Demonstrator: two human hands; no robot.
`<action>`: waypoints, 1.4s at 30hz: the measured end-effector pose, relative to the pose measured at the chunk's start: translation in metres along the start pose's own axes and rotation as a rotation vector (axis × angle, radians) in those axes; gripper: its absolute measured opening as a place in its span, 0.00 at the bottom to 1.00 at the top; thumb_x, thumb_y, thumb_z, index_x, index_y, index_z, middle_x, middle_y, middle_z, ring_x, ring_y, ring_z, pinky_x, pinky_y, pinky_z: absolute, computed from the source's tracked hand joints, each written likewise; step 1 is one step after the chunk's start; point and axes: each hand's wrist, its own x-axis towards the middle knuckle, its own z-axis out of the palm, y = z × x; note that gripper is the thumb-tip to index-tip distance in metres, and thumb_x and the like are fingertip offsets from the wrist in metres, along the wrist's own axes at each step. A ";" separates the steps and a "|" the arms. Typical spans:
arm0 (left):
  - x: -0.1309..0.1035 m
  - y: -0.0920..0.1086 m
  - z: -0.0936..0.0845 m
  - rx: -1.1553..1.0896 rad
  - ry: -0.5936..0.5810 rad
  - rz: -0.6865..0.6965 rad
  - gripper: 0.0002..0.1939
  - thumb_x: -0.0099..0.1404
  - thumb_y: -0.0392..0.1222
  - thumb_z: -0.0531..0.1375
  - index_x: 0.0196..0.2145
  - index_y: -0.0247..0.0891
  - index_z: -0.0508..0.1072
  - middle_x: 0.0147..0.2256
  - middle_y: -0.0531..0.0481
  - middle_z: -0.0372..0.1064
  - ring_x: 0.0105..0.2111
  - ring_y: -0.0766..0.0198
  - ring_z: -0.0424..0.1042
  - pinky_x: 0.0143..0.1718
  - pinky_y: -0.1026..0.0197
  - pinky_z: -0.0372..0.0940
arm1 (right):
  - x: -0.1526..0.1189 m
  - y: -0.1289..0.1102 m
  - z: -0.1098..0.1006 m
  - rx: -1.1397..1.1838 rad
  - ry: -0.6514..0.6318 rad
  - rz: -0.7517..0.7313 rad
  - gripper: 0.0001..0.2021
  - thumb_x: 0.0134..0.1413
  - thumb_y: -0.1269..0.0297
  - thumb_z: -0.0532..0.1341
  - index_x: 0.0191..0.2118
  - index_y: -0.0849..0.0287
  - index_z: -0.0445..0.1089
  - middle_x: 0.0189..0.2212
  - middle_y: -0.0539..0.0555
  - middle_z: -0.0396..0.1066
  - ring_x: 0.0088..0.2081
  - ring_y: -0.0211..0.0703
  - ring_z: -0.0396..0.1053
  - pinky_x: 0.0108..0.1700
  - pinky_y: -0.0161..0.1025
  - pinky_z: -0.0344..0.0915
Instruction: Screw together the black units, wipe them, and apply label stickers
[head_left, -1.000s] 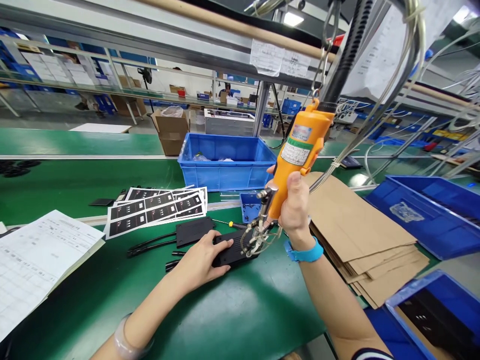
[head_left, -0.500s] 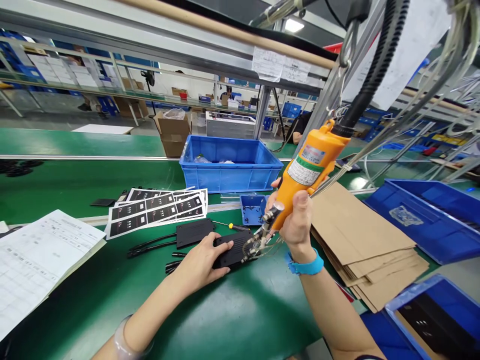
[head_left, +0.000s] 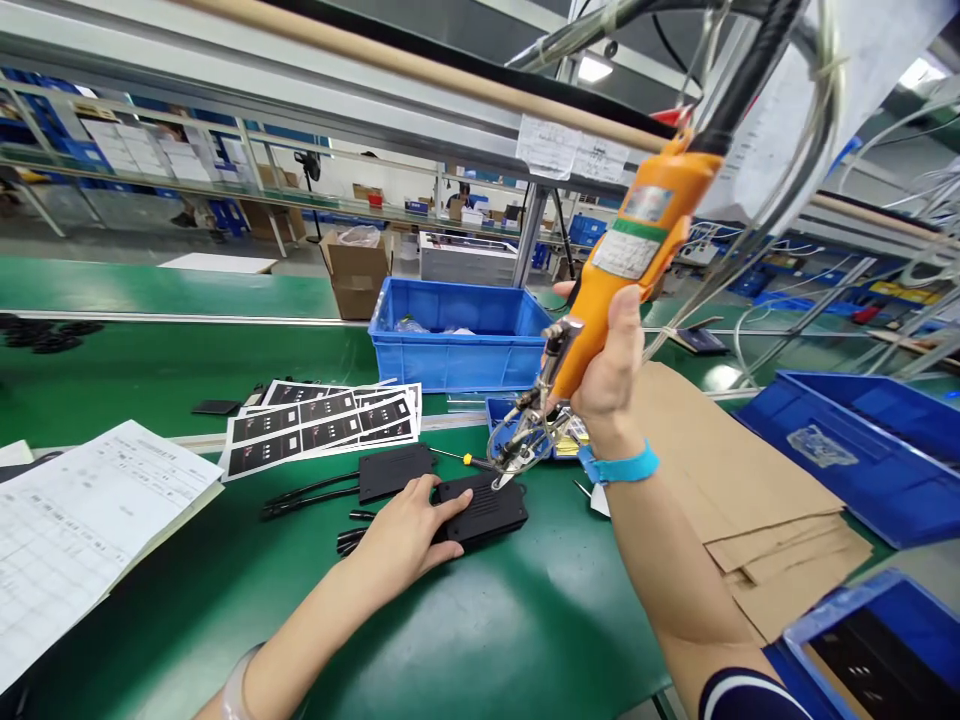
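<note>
Your left hand (head_left: pixel 405 525) is grasping the black case (head_left: pixel 491 518), index finger across the ridged top, thumb along the near edge; the far fingertips are partly hidden. Your right hand (head_left: pixel 611 375) is wrapped round the orange power driver (head_left: pixel 626 255), thumb up the barrel. Its metal nose (head_left: pixel 553 350) and loose tubing slant down over the case top; can't tell if the tip touches. The case lies flat on the green bench (head_left: pixel 480 630), in front of you near the middle, with cable stubs (head_left: pixel 352 540) out its left end. It looks like stiff moulded plastic, probably light, not squashy; the ridges should give some grip, but the bench looks smooth, so expect it to skid or twist if pushed sideways. Best hold: the long edges toward the cable end, fingers clear of the tip; cables look bendy, so poor handles. The driver looks heavier and rigid, likely top-heavy with that black hose (head_left: pixel 750 90) tugging; take it round the barrel. Just beyond: a second black case (head_left: pixel 396 472), a yellow-and-black screwdriver (head_left: pixel 476 461), a small blue tray (head_left: pixel 496 408). Farther out: printed sheets (head_left: pixel 322 432) left, blue bin (head_left: pixel 461 362) behind, brown sheets (head_left: pixel 697 450) right.
</note>
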 end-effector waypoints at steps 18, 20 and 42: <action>0.001 0.003 -0.003 -0.003 -0.024 -0.030 0.32 0.62 0.47 0.65 0.63 0.49 0.63 0.53 0.35 0.62 0.52 0.42 0.67 0.50 0.44 0.67 | -0.018 0.038 -0.002 -0.005 -0.002 0.087 0.27 0.56 0.34 0.53 0.38 0.56 0.71 0.17 0.44 0.58 0.16 0.35 0.60 0.16 0.33 0.60; 0.001 0.002 -0.002 -0.005 -0.022 -0.030 0.32 0.62 0.47 0.65 0.63 0.49 0.63 0.53 0.36 0.62 0.52 0.42 0.67 0.51 0.44 0.66 | -0.018 0.039 -0.002 -0.011 -0.001 0.094 0.27 0.55 0.34 0.53 0.38 0.55 0.70 0.17 0.44 0.58 0.16 0.35 0.60 0.16 0.33 0.60; -0.001 0.007 -0.003 0.073 -0.009 -0.039 0.33 0.62 0.51 0.65 0.63 0.49 0.63 0.53 0.36 0.65 0.53 0.42 0.67 0.52 0.46 0.65 | -0.034 0.023 0.001 0.023 0.038 0.011 0.26 0.56 0.36 0.54 0.40 0.54 0.71 0.20 0.48 0.63 0.15 0.35 0.59 0.15 0.35 0.56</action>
